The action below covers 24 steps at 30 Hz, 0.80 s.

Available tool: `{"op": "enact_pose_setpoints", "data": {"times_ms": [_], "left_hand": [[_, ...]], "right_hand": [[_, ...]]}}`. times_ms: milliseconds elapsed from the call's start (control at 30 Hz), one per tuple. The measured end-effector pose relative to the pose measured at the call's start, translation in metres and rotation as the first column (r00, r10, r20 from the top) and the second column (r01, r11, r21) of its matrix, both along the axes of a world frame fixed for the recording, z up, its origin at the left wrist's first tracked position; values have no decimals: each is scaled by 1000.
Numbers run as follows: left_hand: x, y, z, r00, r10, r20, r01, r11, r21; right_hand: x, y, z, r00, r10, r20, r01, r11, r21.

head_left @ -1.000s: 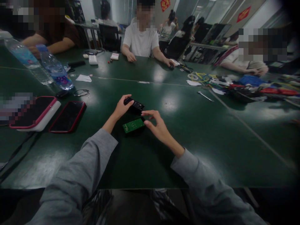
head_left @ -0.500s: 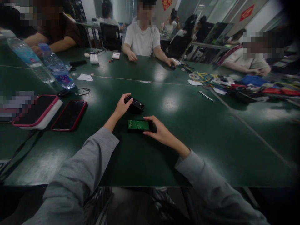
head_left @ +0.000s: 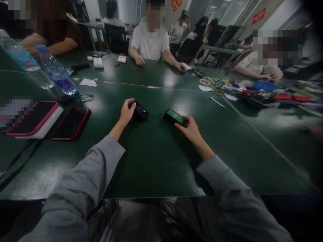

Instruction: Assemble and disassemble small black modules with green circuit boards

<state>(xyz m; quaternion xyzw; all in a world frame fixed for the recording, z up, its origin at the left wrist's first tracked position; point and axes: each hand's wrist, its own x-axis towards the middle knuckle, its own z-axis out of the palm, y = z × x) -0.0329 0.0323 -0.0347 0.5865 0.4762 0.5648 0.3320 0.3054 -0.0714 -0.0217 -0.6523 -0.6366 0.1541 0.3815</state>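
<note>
A black case with small light markings (head_left: 141, 112) is on the green table (head_left: 151, 161), its left end between the thumb and fingers of my left hand (head_left: 126, 112). To its right, my right hand (head_left: 192, 130) grips the right end of a black housing with a green circuit board (head_left: 176, 116) facing up. The housing lies at a slant, its left end farther from me. A gap of bare table separates the two parts. What is inside the black case cannot be seen.
At left lie a red-edged phone (head_left: 71, 123), a pink-edged device (head_left: 35, 117) and two water bottles (head_left: 57, 71). A wrench (head_left: 217, 102) lies right of centre, near a heap of cables (head_left: 254, 90). People sit across the table; one's hand (head_left: 181, 67) touches a small dark object.
My right hand has carried the circuit-board housing right and away from me, turning it to a slant. My left hand and the black case sit slightly farther left. The view has shifted a little.
</note>
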Motion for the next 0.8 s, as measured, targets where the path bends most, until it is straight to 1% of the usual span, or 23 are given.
{"op": "enact_pose_setpoints", "data": {"times_ms": [67, 100, 133, 200, 267, 367, 500, 633, 800], "left_hand": [[0, 0, 1, 999, -30, 13, 30, 1000, -7], [0, 0, 1, 999, -46, 21, 47, 999, -10], [-1, 0, 1, 998, -63, 29, 63, 998, -11], [-1, 0, 0, 995, -89, 42, 90, 996, -10], [-1, 0, 0, 992, -113, 55, 113, 993, -14], [-1, 2, -2, 989, -133, 68, 135, 991, -17], [0, 3, -2, 987, -147, 71, 148, 989, -4], [-1, 3, -2, 987, -147, 69, 148, 989, -18], [-2, 3, -3, 986, -151, 72, 153, 988, -22]], "right_hand": [[-17, 21, -4, 986, -157, 54, 156, 988, 14], [-28, 30, -4, 974, -215, 73, 214, 977, 13], [-39, 39, -4, 962, -259, 85, 259, 966, 10], [-58, 52, -3, 947, -306, 95, 307, 952, 4], [-72, 60, -4, 949, -298, 98, 299, 954, 11], [-79, 64, -7, 966, -237, 100, 234, 971, 48], [-76, 64, -13, 977, -198, 81, 190, 977, 99], [-74, 65, -16, 988, -150, 39, 144, 981, 133], [-72, 66, -18, 996, -91, -27, 93, 988, 122]]}}
